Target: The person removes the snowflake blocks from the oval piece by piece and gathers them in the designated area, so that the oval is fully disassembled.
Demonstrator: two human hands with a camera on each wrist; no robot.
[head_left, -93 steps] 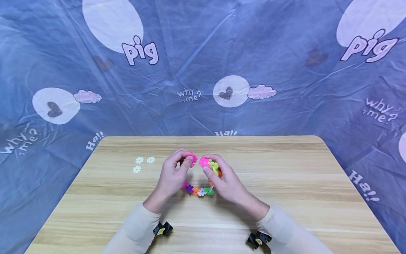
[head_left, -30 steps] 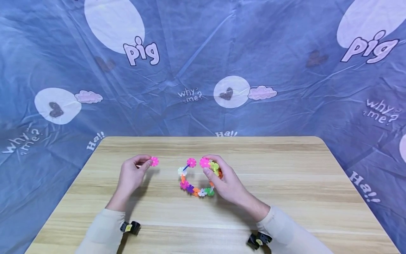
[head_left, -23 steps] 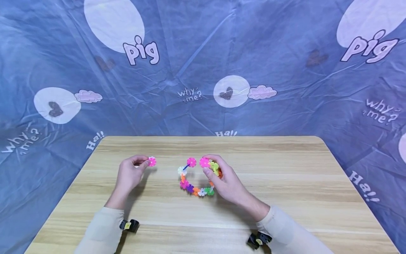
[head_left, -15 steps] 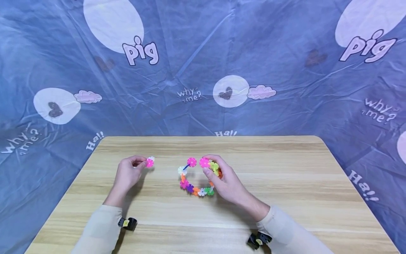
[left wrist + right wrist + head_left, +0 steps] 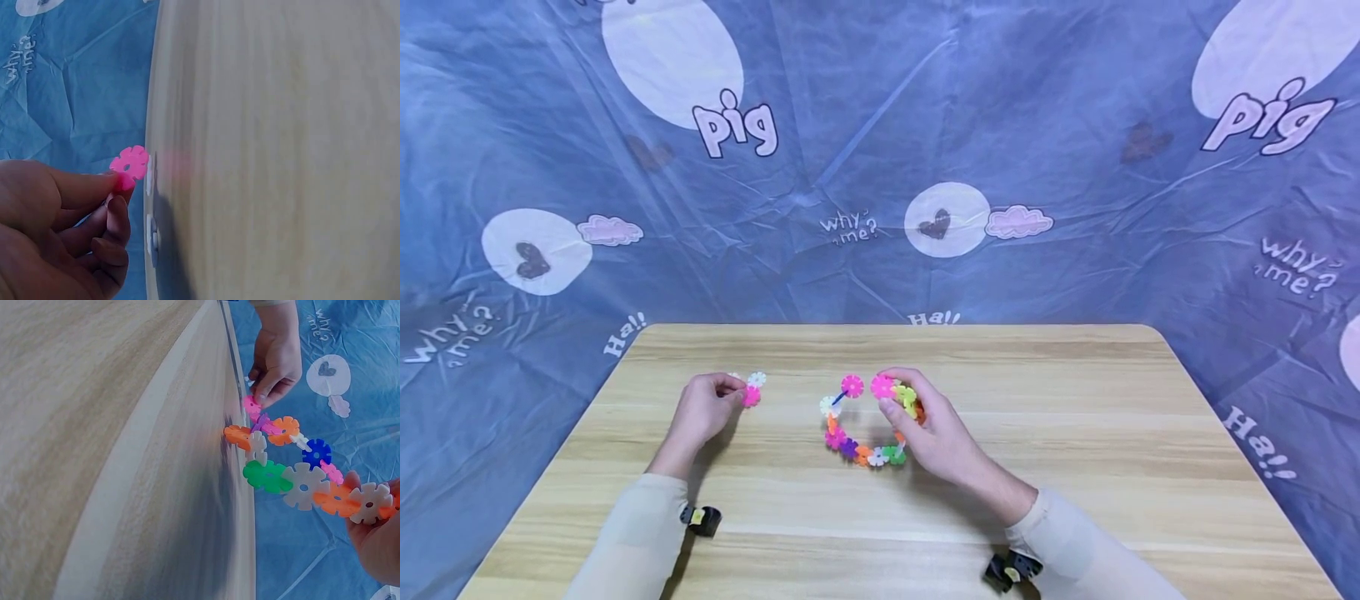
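Note:
My left hand (image 5: 706, 410) pinches a loose pink snowflake disc (image 5: 752, 397) between thumb and fingers, close over the table. In the left wrist view that pink disc (image 5: 130, 164) stands out from the fingertips. Right behind it is a white snowflake disc (image 5: 757, 379); others are mostly hidden by the hand. My right hand (image 5: 946, 435) holds a curved chain of interlocked snowflake discs (image 5: 848, 447) by its right side. One end is a pink disc (image 5: 852, 386) on a blue one; the other is a pink disc (image 5: 883, 386) at my right fingertips. A gap separates both ends.
The wooden table (image 5: 1075, 400) lies under both hands. Behind it hangs a blue printed cloth (image 5: 865, 267). In the right wrist view, the chain's green disc (image 5: 267, 477) hangs beside the table's surface.
My left hand has left the chain and carried a pink disc leftward to the white discs, lowering slightly in the last half second. My right hand stays in place with the chain.

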